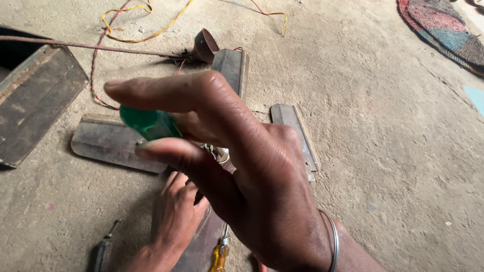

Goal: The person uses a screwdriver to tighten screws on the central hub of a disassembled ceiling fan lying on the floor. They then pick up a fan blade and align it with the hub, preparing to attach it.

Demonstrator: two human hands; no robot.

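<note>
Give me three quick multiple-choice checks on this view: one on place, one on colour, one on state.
1. Where does the yellow-handled screwdriver lie?
A. on the woven mat
B. on the floor near the left hand
C. in the wooden box

2. What colour is the handle in the right hand?
A. green
B. red
C. black

3. How is the left hand placed?
A. raised in the air
B. gripping a wire
C. resting down on a metal blade

Answers: 1 B, it lies just beside that hand; 2 A, translucent green shows between the fingers; 3 C, it lies flat on the blade assembly.
</note>
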